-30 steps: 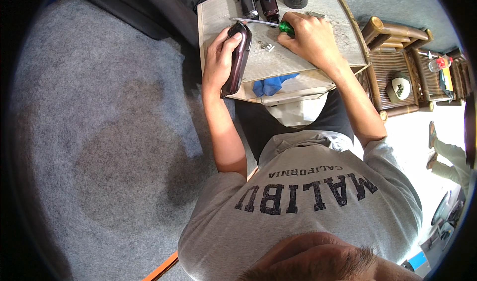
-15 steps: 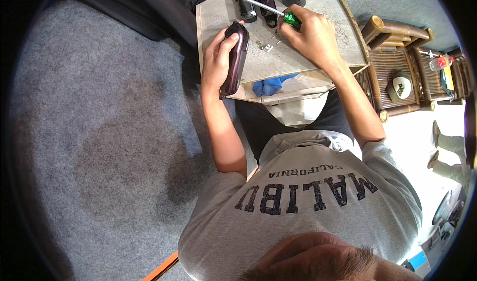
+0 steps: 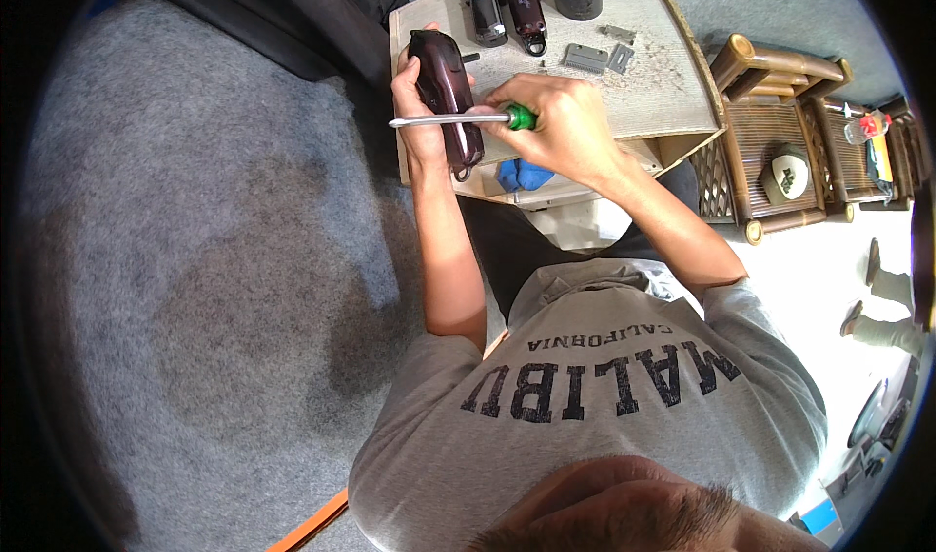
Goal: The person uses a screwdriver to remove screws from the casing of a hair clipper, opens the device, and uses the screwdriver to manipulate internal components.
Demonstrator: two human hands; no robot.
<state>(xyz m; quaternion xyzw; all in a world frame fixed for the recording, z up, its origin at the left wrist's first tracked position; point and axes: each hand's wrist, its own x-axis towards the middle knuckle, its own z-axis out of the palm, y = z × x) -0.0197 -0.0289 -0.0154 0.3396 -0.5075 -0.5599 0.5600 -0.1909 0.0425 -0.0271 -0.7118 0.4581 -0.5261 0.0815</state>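
We've swung the screwdriver (image 3: 458, 119) level now; right hand (image 3: 561, 128) grips its handle, shaft crossing the clipper (image 3: 447, 98) upright in our left hand (image 3: 417, 113), upper centre.

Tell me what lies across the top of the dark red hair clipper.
A screwdriver shaft crosses over the hair clipper, held by the right hand. The left hand hides the clipper's far side; whatever is underneath cannot be seen.

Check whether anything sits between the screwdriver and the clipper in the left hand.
Nothing visible does. The right hand holds the green-handled screwdriver, and its shaft lies straight across the dark red clipper that the left hand grips at the table edge.
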